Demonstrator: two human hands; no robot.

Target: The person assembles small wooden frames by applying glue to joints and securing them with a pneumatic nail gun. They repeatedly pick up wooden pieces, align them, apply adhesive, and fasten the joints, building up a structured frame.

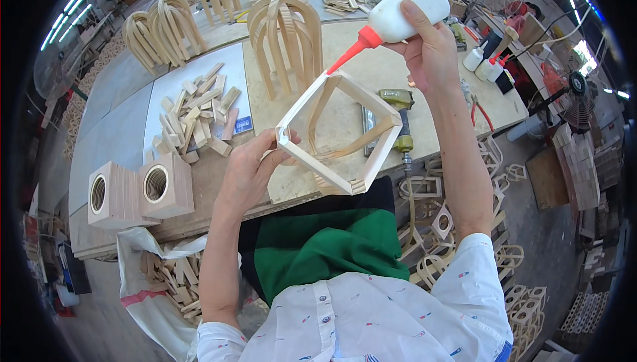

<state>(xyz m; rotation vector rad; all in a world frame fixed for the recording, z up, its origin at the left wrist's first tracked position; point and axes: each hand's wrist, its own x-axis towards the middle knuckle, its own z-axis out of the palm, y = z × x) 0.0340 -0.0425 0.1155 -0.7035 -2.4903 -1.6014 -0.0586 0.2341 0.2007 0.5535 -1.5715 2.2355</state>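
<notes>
Gripping a white glue bottle (406, 5) tipped nozzle-down, the right hand (430, 50) is closed around it; the left hand (249, 173) clasps a square wooden frame (340, 133) over the workbench (371, 70), nozzle touching its top corner.

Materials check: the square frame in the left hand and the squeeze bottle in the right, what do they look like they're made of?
Square frame: pale, unfinished-looking wood; matte strips with visible joints at the corners. Squeeze bottle: white, likely soft plastic with a smooth, slight sheen; its red nozzle looks like harder plastic.
</notes>
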